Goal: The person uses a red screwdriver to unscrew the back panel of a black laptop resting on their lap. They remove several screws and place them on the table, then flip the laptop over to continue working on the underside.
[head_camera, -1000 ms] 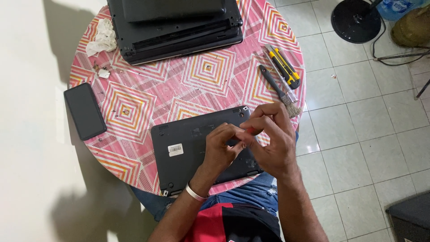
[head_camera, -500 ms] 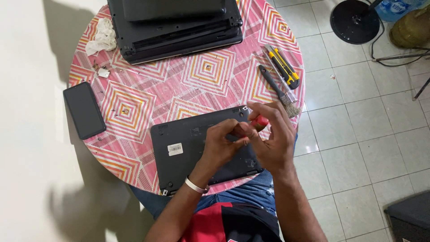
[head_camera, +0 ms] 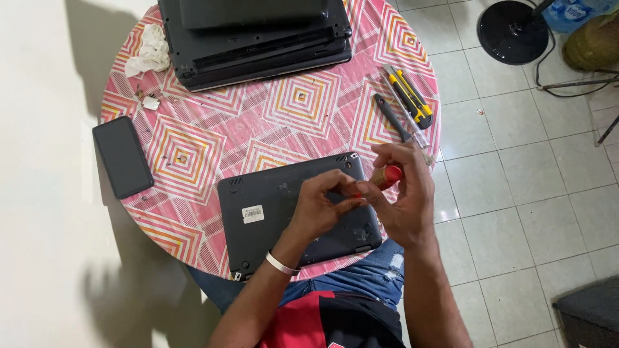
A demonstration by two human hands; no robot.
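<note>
A small dark laptop [head_camera: 271,206] lies bottom side up at the near edge of the round table [head_camera: 284,122], a white sticker on its underside. My right hand [head_camera: 403,193] grips a red-handled screwdriver [head_camera: 389,175] over the laptop's right part. My left hand [head_camera: 322,203] rests on the laptop beside it, fingertips pinched at the screwdriver's tip; the tip itself is hidden by my fingers. A white band sits on my left wrist.
A stack of dark laptops [head_camera: 258,35] fills the table's far side. A black phone [head_camera: 122,156] lies at the left, crumpled white tissue [head_camera: 149,50] at the far left. A yellow utility knife [head_camera: 412,96] and a dark screwdriver [head_camera: 392,117] lie at the right edge. A black fan base [head_camera: 512,31] stands on the tiled floor.
Both hands have lowered from above the laptop onto its right part. The red screwdriver handle, hidden one second ago, now shows in my right hand.
</note>
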